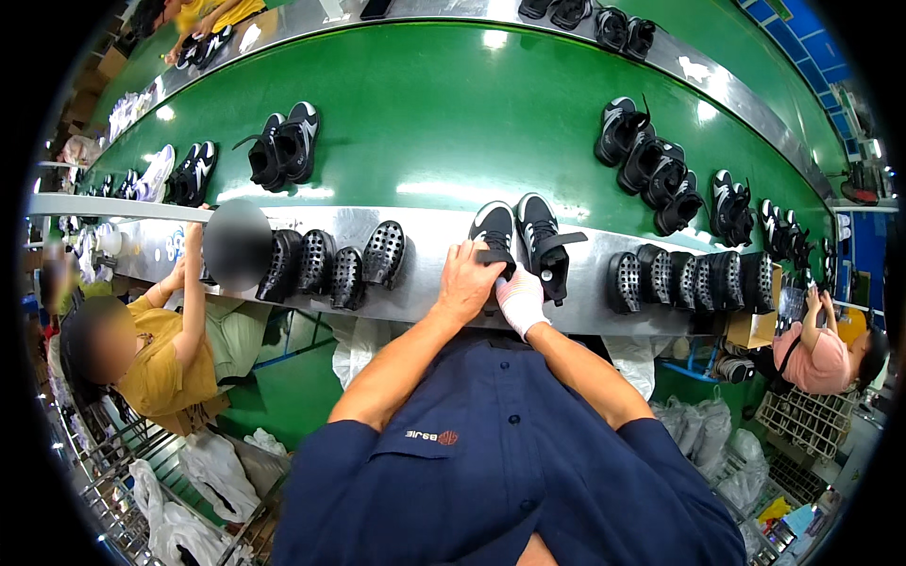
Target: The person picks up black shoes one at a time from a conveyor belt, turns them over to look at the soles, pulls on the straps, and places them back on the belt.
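Note:
A pair of black-and-grey sneakers stands on the metal ledge in front of me, toes pointing away. My left hand [464, 281], bare, has its fingers closed on the dark strap [494, 257] across the left sneaker [493, 223]. On my right hand [522, 300] is a white glove; its fingers are at the heel and opening of that same sneaker, and part of the grip is hidden. Just to the right stands the other sneaker [540, 231], its strap [561, 241] sticking out to the side and no hand on it.
Black perforated shoe forms line the ledge at left [384, 255] and right [655, 274]. Beyond lies a green conveyor belt [444, 113] with sneakers [288, 146] and more sneakers [651, 165]. Co-workers sit at left [175, 363] and right [812, 354]. Wire racks with plastic bags [217, 476] stand nearby.

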A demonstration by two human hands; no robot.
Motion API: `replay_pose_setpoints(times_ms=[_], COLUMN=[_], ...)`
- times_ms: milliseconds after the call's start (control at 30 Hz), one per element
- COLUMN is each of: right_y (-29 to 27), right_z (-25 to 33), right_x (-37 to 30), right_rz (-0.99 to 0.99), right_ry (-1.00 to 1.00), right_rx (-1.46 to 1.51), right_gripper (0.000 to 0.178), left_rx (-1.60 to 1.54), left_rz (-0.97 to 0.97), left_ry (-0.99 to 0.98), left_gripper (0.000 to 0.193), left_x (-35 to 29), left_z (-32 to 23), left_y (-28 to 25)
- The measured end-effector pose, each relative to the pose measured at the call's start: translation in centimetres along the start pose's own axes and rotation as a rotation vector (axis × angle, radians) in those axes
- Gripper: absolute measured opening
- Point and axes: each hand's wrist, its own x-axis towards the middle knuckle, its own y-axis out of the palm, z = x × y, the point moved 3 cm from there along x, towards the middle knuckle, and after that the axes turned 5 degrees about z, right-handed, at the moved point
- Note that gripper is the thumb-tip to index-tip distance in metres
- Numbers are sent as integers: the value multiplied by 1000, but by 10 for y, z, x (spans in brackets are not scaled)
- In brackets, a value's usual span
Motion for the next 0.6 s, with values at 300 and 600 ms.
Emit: replay_pose_setpoints(times_ms=[300, 600], right_y=[-2, 6], right_z=[6, 13], right_x=[4, -34], right_rz=[77, 332], right_ry=[-145, -462], right_rx=[-62, 415], right_gripper=[32, 51], left_rx=[-152, -1468], left_rz=[198, -50], left_ry=[-27, -1458], left_gripper=[22, 78], left_x=[-25, -86], left_z=[-5, -20], left_y=[-32, -30])
